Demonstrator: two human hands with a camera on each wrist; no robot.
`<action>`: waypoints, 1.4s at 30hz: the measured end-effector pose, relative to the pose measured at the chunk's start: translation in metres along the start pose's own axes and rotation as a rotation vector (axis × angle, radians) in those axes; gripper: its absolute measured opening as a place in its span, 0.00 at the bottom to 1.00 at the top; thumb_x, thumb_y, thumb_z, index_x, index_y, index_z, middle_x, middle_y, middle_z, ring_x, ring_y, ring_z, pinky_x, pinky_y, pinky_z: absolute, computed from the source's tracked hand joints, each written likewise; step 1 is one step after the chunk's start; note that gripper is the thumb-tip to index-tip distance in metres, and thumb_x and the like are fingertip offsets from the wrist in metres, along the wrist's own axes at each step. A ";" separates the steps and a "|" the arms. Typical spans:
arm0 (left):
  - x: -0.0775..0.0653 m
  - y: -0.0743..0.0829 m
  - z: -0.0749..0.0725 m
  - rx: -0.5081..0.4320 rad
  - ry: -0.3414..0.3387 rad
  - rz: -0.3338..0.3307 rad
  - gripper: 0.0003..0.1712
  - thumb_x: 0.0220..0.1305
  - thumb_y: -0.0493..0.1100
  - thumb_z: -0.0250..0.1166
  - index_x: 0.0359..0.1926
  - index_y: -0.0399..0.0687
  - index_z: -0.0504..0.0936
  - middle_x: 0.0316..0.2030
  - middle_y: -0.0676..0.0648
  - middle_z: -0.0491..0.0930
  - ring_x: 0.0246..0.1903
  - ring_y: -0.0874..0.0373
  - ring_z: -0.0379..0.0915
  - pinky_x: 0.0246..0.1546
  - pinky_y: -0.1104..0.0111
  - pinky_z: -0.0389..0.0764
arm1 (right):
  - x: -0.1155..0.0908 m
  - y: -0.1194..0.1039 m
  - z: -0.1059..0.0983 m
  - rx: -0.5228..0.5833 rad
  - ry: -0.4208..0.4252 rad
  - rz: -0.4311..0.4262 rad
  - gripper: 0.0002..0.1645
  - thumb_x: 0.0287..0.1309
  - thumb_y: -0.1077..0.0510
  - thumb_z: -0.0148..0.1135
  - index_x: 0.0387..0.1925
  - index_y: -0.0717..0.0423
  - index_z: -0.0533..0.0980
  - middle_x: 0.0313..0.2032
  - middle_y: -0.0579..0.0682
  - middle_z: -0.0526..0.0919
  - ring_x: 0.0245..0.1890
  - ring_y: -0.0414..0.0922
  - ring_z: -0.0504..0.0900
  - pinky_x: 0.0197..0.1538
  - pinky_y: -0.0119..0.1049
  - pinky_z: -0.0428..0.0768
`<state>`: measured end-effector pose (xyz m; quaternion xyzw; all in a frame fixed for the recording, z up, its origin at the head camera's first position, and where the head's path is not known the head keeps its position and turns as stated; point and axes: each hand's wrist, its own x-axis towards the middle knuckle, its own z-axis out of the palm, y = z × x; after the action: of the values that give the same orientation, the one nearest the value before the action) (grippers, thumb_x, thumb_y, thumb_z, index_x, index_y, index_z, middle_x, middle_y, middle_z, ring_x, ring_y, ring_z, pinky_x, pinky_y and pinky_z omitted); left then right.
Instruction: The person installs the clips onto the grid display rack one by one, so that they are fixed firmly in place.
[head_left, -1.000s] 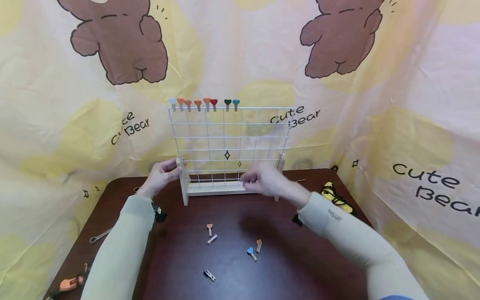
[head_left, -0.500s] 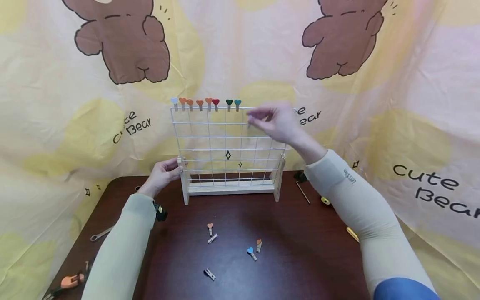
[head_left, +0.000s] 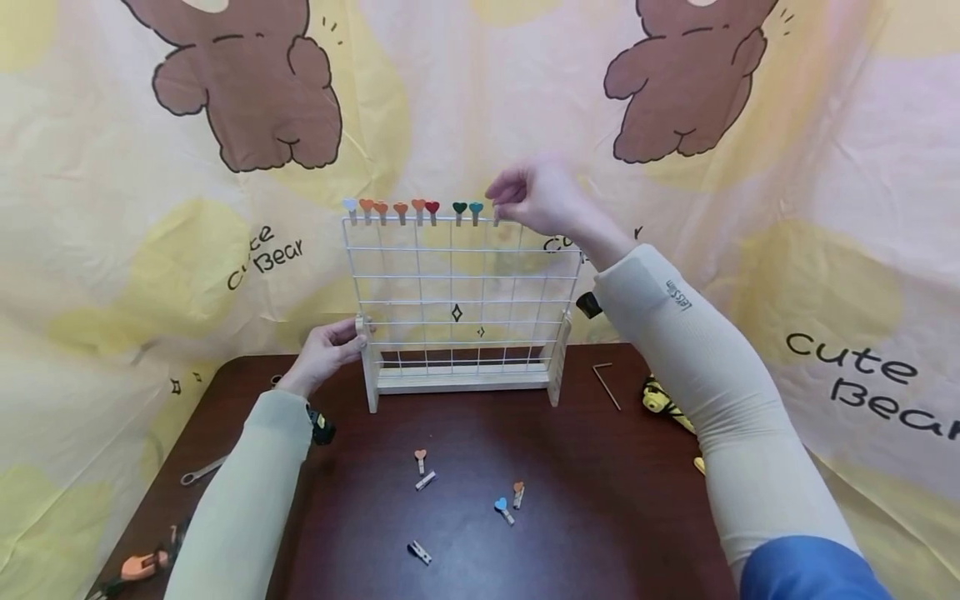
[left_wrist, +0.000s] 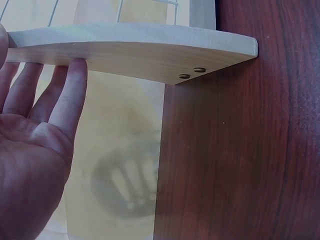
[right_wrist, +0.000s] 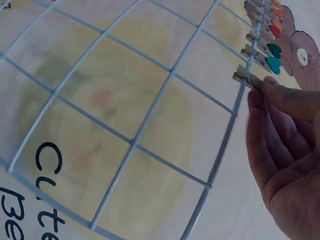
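A white wire grid (head_left: 480, 276) stands upright in a wooden stand (head_left: 462, 382). My left hand (head_left: 324, 357) grips the stand's left side post (left_wrist: 125, 45), fingertips against one face and the thumb mostly out of frame in the left wrist view. At the top wire, right of a teal heart clothespin (head_left: 476, 210), my right hand (head_left: 542, 200) pinches a small wooden clothespin (right_wrist: 248, 77). Its jaws sit at the wire in the right wrist view; its far end is hidden by the fingers. A row of heart clothespins, including a dark green one (head_left: 460, 210) and a red one (head_left: 432, 210), runs along the top wire leftward.
Loose clothespins lie on the dark table (head_left: 360, 517), among them a blue heart one (head_left: 503, 510) and an orange heart one (head_left: 421, 460). A hex key (head_left: 607, 387) and a yellow-black item (head_left: 658, 400) lie right; a wrench (head_left: 201, 472) lies left.
My right hand has risen from in front of the grid's lower part to its top wire, bringing the clothespin there. The left hand stays on the side post.
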<state>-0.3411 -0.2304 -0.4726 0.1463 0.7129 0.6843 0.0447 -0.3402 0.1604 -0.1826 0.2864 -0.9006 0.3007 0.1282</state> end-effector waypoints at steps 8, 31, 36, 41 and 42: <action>-0.002 -0.002 -0.002 -0.015 0.005 -0.011 0.32 0.77 0.36 0.65 0.75 0.29 0.68 0.67 0.34 0.78 0.57 0.62 0.83 0.52 0.70 0.86 | -0.035 0.015 0.034 -0.017 0.346 -0.221 0.17 0.65 0.60 0.73 0.54 0.59 0.86 0.51 0.54 0.91 0.39 0.46 0.90 0.38 0.37 0.89; 0.000 -0.001 0.001 -0.029 -0.001 0.005 0.29 0.77 0.35 0.65 0.73 0.31 0.72 0.54 0.57 0.88 0.58 0.57 0.83 0.53 0.69 0.86 | -0.295 0.084 0.230 0.180 -0.430 0.344 0.18 0.55 0.53 0.82 0.14 0.43 0.84 0.11 0.35 0.79 0.12 0.34 0.76 0.17 0.31 0.78; 0.000 -0.002 0.000 -0.028 0.001 -0.001 0.28 0.77 0.36 0.65 0.73 0.34 0.73 0.54 0.58 0.88 0.55 0.62 0.84 0.53 0.69 0.85 | -0.287 0.082 0.225 0.133 -0.367 0.227 0.15 0.55 0.57 0.82 0.19 0.41 0.84 0.16 0.30 0.80 0.21 0.31 0.77 0.26 0.29 0.77; -0.001 0.000 -0.001 -0.014 0.000 0.000 0.30 0.76 0.38 0.66 0.74 0.33 0.72 0.64 0.42 0.83 0.53 0.67 0.83 0.52 0.70 0.85 | -0.245 0.077 0.190 0.281 -0.221 0.188 0.07 0.58 0.62 0.80 0.38 0.50 0.90 0.30 0.37 0.90 0.30 0.36 0.87 0.35 0.32 0.87; -0.001 0.001 -0.001 -0.011 -0.004 0.001 0.31 0.76 0.38 0.66 0.74 0.33 0.71 0.65 0.40 0.82 0.53 0.67 0.83 0.53 0.70 0.85 | -0.233 0.075 0.179 0.309 -0.176 0.188 0.08 0.59 0.62 0.79 0.41 0.52 0.90 0.33 0.40 0.92 0.32 0.37 0.89 0.36 0.33 0.88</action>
<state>-0.3404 -0.2317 -0.4719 0.1481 0.7090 0.6879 0.0466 -0.2080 0.2013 -0.4521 0.2423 -0.8744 0.4196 -0.0251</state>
